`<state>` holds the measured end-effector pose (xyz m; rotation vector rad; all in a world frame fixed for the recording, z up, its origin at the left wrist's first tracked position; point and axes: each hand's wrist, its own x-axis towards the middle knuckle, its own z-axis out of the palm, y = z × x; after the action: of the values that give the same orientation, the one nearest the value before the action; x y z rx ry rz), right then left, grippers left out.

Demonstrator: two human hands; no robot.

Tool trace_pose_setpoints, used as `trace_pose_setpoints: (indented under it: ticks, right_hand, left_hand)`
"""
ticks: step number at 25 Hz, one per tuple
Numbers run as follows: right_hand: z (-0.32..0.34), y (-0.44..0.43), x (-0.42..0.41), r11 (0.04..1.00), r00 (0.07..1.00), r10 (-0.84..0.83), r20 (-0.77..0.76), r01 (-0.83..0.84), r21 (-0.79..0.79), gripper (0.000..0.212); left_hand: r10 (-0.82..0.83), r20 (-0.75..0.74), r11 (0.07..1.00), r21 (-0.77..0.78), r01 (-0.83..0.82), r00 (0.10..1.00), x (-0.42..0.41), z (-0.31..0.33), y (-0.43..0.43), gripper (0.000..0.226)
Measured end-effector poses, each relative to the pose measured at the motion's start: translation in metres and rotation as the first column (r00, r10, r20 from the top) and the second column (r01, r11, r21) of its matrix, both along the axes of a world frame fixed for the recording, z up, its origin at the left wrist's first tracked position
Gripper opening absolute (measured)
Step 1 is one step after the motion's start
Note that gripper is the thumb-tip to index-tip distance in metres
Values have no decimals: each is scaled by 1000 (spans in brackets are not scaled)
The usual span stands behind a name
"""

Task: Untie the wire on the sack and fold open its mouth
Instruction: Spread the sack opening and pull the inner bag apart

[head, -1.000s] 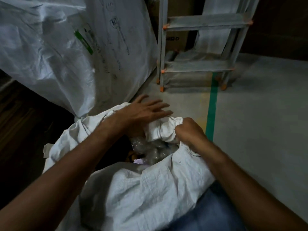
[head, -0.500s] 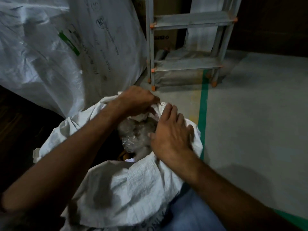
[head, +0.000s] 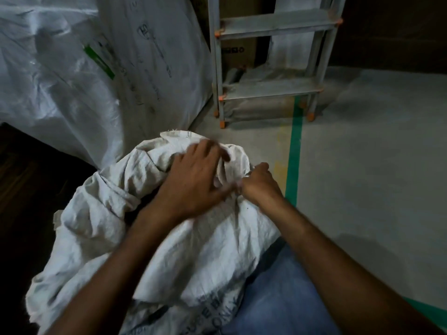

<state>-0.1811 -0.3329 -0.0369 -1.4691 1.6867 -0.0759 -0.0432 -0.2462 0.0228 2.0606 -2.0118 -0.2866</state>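
Note:
The white woven sack [head: 101,213] stands on the floor in front of me, its top fabric bunched and rumpled. My left hand [head: 193,182] lies over the mouth with fingers spread, pressing on the fabric; it is motion-blurred. At the right side of the mouth my right hand [head: 258,184] is curled into a fist and grips the rim fabric. The two hands almost touch at the thumbs. No wire shows, and the sack's contents are hidden under the cloth and my hands.
A large white bulk bag [head: 72,68] leans close behind the sack on the left. A metal step ladder [head: 273,90] with orange feet stands at the back, a cardboard box [head: 238,52] behind it. Green floor tape [head: 294,153] runs to the right. My jeans-clad leg [head: 278,298] is beside the sack.
The clear plastic inside the mouth is now covered by fabric. My left hand has come down flat over the mouth. My right hand went from lying open to gripping the rim.

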Motion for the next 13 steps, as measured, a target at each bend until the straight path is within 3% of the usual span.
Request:
trace_pose_setpoints:
  ticks: [1,2,3,5,7,8,9,10,11,12,13]
  right_hand:
    - [-2,-4,2,999,1000,-22,15,21,46,69]
    - [-4,-9,3,996,999,-39,36,36,85,73]
    - [-5,-14,1,989,996,-59,69,48,143,76]
    - [-9,-22,-4,967,975,-80,209,25,255,78]
    - [-9,-19,-15,968,960,-91,264,23,251,79]
    - [-4,-10,-21,987,966,-63,250,23,159,81]
    - [2,3,-29,999,976,25,217,-17,-37,82]
    - [13,19,-37,934,967,208,148,-152,-324,84]
    - [25,34,-48,728,907,422,6,-335,-598,87]
    - [39,46,-59,489,799,587,-130,-478,-730,89]
    - [49,51,-69,315,643,719,-263,-639,-702,90]
  left_hand:
    - [69,-101,981,189,-49,993,-13,1,22,84]
    - [113,-119,923,381,-59,986,-22,-3,40,103]
    - [102,-68,878,475,-58,993,-33,-10,56,116]
    - [54,72,908,412,-79,996,-52,-26,78,121]
    - [80,92,952,287,-103,993,-68,-41,88,100]
    - [107,90,976,183,-122,990,-72,-46,91,77]
    - [132,119,987,81,-142,984,-76,-48,94,53]
    - [147,170,989,-4,-149,974,-78,-47,98,38]
    - [152,222,988,-44,-146,963,-78,-48,102,32]
    - [153,261,988,-65,-140,953,-79,-52,106,30]
    - [157,298,986,-101,-133,942,-82,-57,112,26]
